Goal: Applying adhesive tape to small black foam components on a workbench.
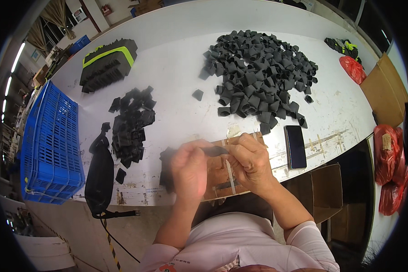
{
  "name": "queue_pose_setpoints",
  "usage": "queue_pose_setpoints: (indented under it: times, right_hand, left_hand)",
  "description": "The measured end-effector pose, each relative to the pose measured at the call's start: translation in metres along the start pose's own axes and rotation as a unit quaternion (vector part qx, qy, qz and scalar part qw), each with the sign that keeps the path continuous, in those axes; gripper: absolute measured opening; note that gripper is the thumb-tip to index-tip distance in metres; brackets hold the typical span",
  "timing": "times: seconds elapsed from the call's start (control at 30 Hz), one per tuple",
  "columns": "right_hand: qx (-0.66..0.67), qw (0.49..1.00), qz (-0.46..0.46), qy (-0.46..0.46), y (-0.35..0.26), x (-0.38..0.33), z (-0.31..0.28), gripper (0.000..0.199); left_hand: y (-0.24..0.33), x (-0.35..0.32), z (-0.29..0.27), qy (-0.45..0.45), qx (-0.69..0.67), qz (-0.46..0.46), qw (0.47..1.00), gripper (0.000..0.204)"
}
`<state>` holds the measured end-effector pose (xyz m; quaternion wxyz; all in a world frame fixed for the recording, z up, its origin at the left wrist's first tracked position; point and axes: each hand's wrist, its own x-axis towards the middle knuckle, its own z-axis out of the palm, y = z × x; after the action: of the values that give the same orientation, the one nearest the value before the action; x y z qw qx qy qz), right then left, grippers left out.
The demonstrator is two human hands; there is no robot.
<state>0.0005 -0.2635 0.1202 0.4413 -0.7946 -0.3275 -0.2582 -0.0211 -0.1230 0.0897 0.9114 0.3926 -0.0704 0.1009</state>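
Observation:
My left hand (189,168) and my right hand (250,159) are raised close together over a brown cardboard pad (222,174) at the table's near edge. Between their fingertips they pinch one small black piece (214,150), held flat and stretched across the gap. A small dark stack (167,168) lies just left of my left hand, partly hidden by it. Beyond my hands spreads a large heap of curled black pieces (258,75). To the left lies a smaller pile of flat black pieces (132,122).
A black phone (296,146) lies right of the pad. A blue plastic crate (50,145) stands at the left edge, with a black pouch and cable (99,179) beside it. A black bundle with a yellow-green band (108,63) sits far left. Red bags (389,167) and cardboard boxes (385,88) stand right.

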Motion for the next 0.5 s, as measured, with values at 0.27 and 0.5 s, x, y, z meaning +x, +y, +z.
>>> queue_pose_setpoints:
  times: [0.27,0.5]
  right_hand:
    - [-0.062,0.998,-0.013,0.013,0.000,-0.010,0.000,0.021]
    - [-0.049,0.998,0.011,-0.041,-0.008,-0.002,-0.005,0.013]
  left_hand:
    - [0.018,0.007,0.008,-0.034,0.115,-0.014,0.993,0.016]
    - [0.020,0.011,0.002,-0.138,0.385,0.078,0.909,0.008]
